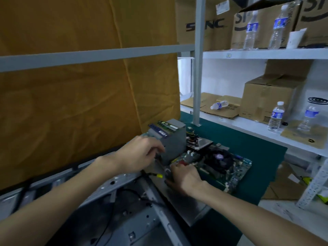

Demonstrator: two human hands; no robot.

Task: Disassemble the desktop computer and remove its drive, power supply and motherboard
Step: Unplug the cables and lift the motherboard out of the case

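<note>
Motherboard (221, 167) is out beside the case (110, 201); both hands, left (140, 157) and right (184, 176), curl around blurry parts, so grip edges and go slow.

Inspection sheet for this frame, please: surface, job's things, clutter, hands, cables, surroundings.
Surface: green mat under the parts.
Job's things: motherboard out on the mat; grey power supply upright behind it; open metal case in front.
Clutter: nothing seen on the mat.
Hands: left hand curled at the power supply; right hand at the motherboard's near edge; grips blurred.
Cables: black cable inside the case.
Surroundings: white shelves with cardboard boxes and water bottles; yellow curtain.
</note>
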